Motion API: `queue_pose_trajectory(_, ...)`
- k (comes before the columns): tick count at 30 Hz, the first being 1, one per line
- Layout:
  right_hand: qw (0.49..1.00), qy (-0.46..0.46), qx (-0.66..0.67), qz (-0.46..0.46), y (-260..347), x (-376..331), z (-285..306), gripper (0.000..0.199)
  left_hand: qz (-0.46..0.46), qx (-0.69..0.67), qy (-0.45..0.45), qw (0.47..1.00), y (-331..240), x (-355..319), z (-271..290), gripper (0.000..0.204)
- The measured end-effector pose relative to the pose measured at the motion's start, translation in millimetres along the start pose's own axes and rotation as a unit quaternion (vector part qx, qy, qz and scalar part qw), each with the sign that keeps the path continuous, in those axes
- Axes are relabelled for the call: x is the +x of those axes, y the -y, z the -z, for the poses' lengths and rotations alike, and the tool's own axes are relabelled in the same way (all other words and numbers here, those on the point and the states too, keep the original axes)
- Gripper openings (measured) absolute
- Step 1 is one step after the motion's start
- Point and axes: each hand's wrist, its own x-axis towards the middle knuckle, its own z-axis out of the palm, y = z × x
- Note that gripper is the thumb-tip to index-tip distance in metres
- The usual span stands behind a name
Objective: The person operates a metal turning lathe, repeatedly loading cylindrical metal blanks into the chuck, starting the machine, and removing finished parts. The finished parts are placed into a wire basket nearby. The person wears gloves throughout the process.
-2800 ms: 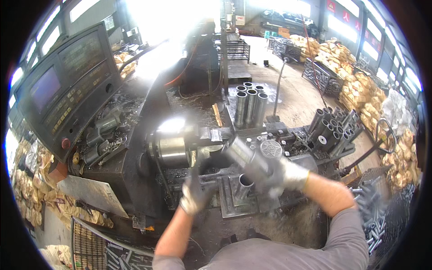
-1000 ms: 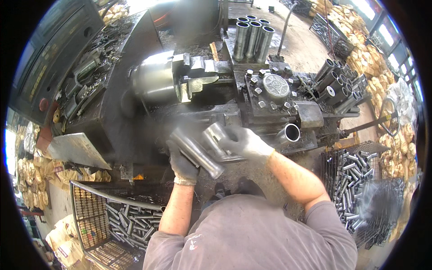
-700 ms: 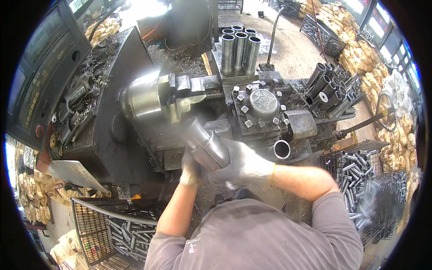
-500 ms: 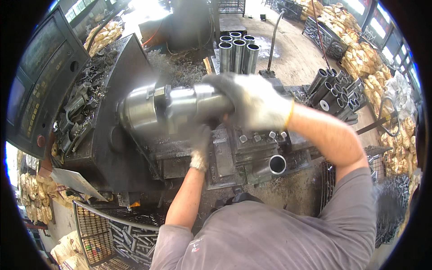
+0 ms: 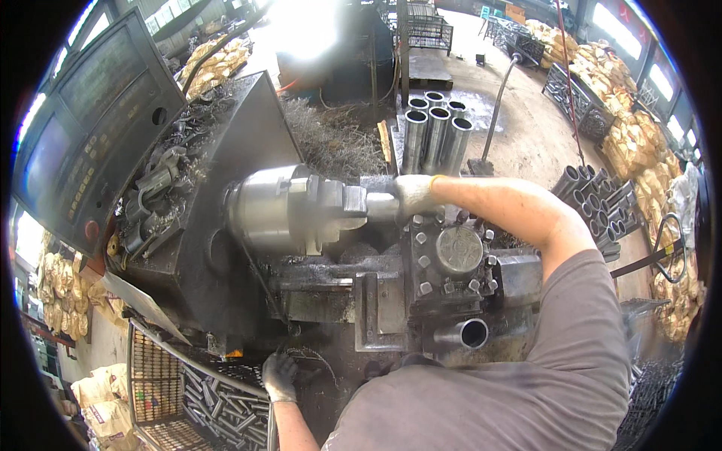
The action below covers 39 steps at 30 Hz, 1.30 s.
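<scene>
My right hand [image 5: 415, 197], in a whitish glove, is closed round the near end of a metal tube [image 5: 382, 206]. The tube's other end sits at the jaws of the lathe chuck [image 5: 272, 207], which look slightly smeared. Just right of that hand is the square tool post [image 5: 459, 252] with its bolts. Down at the lower left, my left hand [image 5: 280, 377], in a greyish glove, is beside the wire bin's rim. Its fingers look curled, and whatever they hold is hidden.
Several upright tubes [image 5: 436, 135] stand behind the lathe. A loose tube [image 5: 472, 334] lies in front of the tool post. Short metal pieces fill the wire bin [image 5: 154, 376]. Metal shavings [image 5: 331, 139] heap behind the chuck. More tubes [image 5: 598, 203] are stacked at right.
My left hand has dropped from beneath the tube to beside the wire bin. My right hand stays at the tube, now nearer its right end. The view has shifted.
</scene>
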Motion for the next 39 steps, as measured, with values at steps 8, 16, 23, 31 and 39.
queue_pose_trajectory(8,0.992,-0.11,-0.054,0.044,-11.6,12.9,-19.2,0.086,-0.115,-0.019,-0.118,0.986,-58.5,24.7,10.9,0.038)
queue_pose_trajectory(16,0.987,0.108,0.006,-0.123,-17.2,5.3,4.2,0.07,-0.089,-0.138,-0.113,0.98,-83.3,33.7,27.3,0.051)
queue_pose_trajectory(23,0.988,0.016,0.134,-0.073,6.9,42.5,4.6,0.096,0.072,-0.198,-0.027,0.977,-110.6,44.6,56.0,0.045)
queue_pose_trajectory(31,0.953,-0.275,0.115,-0.055,18.9,-46.3,-8.0,0.082,-0.127,0.04,-0.143,0.981,-99.1,50.6,48.5,0.035)
queue_pose_trajectory(39,0.695,-0.586,0.415,-0.042,15.8,-241.2,-134.5,0.037,-0.779,0.398,-0.256,0.411,-267.7,-60.0,-87.8,0.037)
